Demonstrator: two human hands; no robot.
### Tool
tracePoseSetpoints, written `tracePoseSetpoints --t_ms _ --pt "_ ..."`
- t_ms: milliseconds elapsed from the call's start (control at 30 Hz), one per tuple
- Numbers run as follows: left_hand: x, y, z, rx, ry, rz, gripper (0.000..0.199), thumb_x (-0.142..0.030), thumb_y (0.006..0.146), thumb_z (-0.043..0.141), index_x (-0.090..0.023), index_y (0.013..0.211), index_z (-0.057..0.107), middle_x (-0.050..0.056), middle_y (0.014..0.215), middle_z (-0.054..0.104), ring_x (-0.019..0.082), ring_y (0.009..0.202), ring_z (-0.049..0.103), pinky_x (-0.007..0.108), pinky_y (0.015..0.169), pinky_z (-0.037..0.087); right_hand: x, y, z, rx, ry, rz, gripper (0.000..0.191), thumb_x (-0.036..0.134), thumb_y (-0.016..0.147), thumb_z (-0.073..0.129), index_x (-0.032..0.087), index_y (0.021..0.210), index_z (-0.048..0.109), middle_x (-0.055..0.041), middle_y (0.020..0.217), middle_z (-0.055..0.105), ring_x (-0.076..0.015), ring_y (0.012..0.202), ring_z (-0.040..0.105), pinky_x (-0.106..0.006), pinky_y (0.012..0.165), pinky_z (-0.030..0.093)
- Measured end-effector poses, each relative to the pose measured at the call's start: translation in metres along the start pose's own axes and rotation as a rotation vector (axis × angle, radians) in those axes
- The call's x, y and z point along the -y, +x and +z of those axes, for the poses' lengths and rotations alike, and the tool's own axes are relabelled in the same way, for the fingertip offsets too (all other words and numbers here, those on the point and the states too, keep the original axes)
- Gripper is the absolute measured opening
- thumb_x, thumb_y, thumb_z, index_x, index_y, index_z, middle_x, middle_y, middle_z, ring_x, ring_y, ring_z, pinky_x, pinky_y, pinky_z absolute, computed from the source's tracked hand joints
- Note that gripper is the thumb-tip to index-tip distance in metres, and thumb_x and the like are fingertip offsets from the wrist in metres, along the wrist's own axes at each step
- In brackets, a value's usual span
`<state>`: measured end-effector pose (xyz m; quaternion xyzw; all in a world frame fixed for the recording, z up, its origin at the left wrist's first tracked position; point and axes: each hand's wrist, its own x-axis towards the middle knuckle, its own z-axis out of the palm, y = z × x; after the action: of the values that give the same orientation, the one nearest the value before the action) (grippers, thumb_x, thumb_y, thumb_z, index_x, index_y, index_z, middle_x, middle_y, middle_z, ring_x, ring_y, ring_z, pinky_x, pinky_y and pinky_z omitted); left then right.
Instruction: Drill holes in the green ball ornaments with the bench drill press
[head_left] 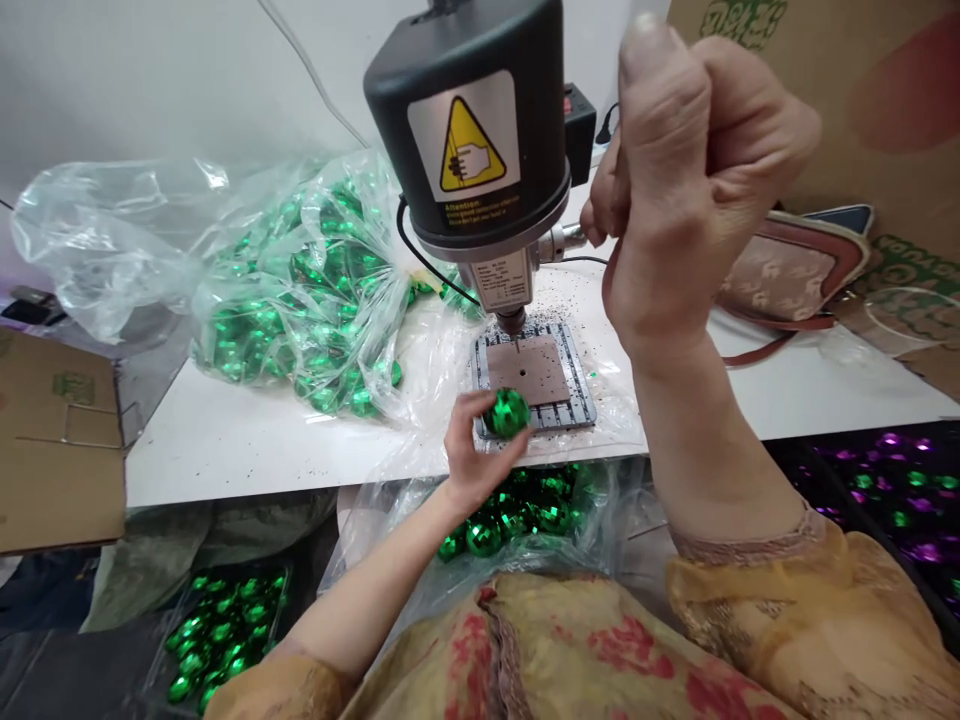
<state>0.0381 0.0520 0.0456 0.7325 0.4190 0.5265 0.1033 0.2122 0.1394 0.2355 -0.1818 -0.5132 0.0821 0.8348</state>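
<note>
In the left hand (480, 460), pinched: a green faceted ball (507, 413), round, with no long axis, at the near edge of the slotted metal plate (579, 412) on the bench (225, 445); touching or just above, impossible to tell. A little beyond and higher, the drill chuck (512, 321), left hand nearer! Rightward, closed around the silver lever (574, 236), the raised right hand (686, 185).

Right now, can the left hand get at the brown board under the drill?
Probably yes: the left hand, holding a green ball, is near the brown board, and nothing visible blocks the way.
</note>
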Motion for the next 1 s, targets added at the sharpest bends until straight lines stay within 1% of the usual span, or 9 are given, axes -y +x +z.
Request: tracePoseSetpoints --t_ms 133,233,300,367,467,567,667,833,1000 --pt "0.001 -0.068 -0.016 0.450 0.127 0.427 0.044 -0.039 0.089 0.076 -0.022 0.125 0.058 0.015 0.121 0.069 0.023 0.095 0.072 0.035 0.077 0.061 0.000 -0.004 -0.002 0.011 0.007 0.006 0.044 0.039 0.092 0.058 0.019 0.062 0.033 0.0066 0.054 0.033 -0.0007 0.044 0.035 -0.023 0.054 0.027" --pt "0.011 -0.107 -0.013 0.862 0.357 0.244 0.042 -0.037 0.093 0.070 -0.022 0.130 0.058 0.017 0.129 0.067 0.025 0.098 0.073 0.038 0.081 0.062 0.002 -0.004 -0.002 0.005 -0.003 0.027 0.048 0.047 0.093 0.057 0.019 0.063 0.033 0.0064 0.055 0.032 -0.0001 0.044 0.035 -0.023 0.054 0.029" --pt "0.013 -0.119 -0.011 0.991 0.443 0.059 0.051 -0.039 0.093 0.070 -0.021 0.138 0.054 0.019 0.136 0.064 0.029 0.105 0.073 0.042 0.086 0.062 0.002 -0.003 -0.001 -0.003 -0.016 0.045 0.051 0.049 0.092 0.058 0.019 0.063 0.030 0.0063 0.055 0.032 -0.0004 0.044 0.035 -0.024 0.053 0.028" --pt "0.012 -0.120 -0.013 0.986 0.407 0.046 0.051 -0.039 0.094 0.067 -0.022 0.140 0.054 0.020 0.139 0.063 0.031 0.104 0.074 0.045 0.086 0.062 0.001 -0.002 0.000 -0.019 -0.021 0.054 0.053 0.052 0.088 0.061 0.020 0.063 0.028 0.0065 0.053 0.031 -0.0015 0.043 0.035 -0.025 0.051 0.025" --pt "0.008 -0.096 -0.027 0.783 0.186 0.215 0.031 -0.030 0.096 0.059 -0.027 0.126 0.064 0.014 0.129 0.070 0.028 0.098 0.075 0.043 0.082 0.062 -0.002 -0.001 0.001 -0.060 -0.003 0.011 0.055 0.053 0.082 0.066 0.022 0.061 0.027 0.0070 0.049 0.029 -0.0038 0.040 0.032 -0.029 0.049 0.020" --pt "0.016 -0.039 -0.047 0.440 0.056 0.187 0.019 -0.023 0.094 0.055 -0.028 0.107 0.069 0.010 0.115 0.075 0.027 0.103 0.072 0.044 0.087 0.060 -0.004 -0.002 0.002 -0.072 -0.017 -0.012 0.052 0.049 0.083 0.067 0.022 0.058 0.030 0.0059 0.048 0.031 -0.0068 0.042 0.032 -0.031 0.050 0.020" --pt "0.044 0.035 -0.064 0.231 0.189 -0.062 0.019 -0.020 0.095 0.049 -0.025 0.101 0.067 0.010 0.103 0.074 0.026 0.100 0.070 0.042 0.090 0.056 -0.003 -0.003 0.001 -0.078 -0.014 0.000 0.050 0.048 0.084 0.068 0.022 0.057 0.034 0.0052 0.048 0.032 -0.0075 0.042 0.032 -0.031 0.050 0.021" --pt "0.097 0.109 -0.082 0.608 0.760 -0.362 0.018 -0.012 0.085 0.056 -0.018 0.098 0.067 0.018 0.100 0.070 0.036 0.105 0.063 0.050 0.095 0.048 -0.002 -0.004 -0.001 -0.075 0.008 0.000 0.048 0.035 0.089 0.066 0.020 0.056 0.034 0.0056 0.047 0.034 -0.0050 0.042 0.035 -0.029 0.049 0.019" --pt "0.112 0.114 -0.089 0.645 0.825 -0.377 0.008 -0.010 0.075 0.068 -0.013 0.082 0.068 0.025 0.097 0.069 0.049 0.125 0.053 0.063 0.105 0.037 -0.002 -0.005 -0.002 -0.075 -0.015 0.005 0.051 0.035 0.089 0.065 0.018 0.054 0.032 0.0063 0.047 0.033 -0.0020 0.044 0.034 -0.028 0.050 0.022"
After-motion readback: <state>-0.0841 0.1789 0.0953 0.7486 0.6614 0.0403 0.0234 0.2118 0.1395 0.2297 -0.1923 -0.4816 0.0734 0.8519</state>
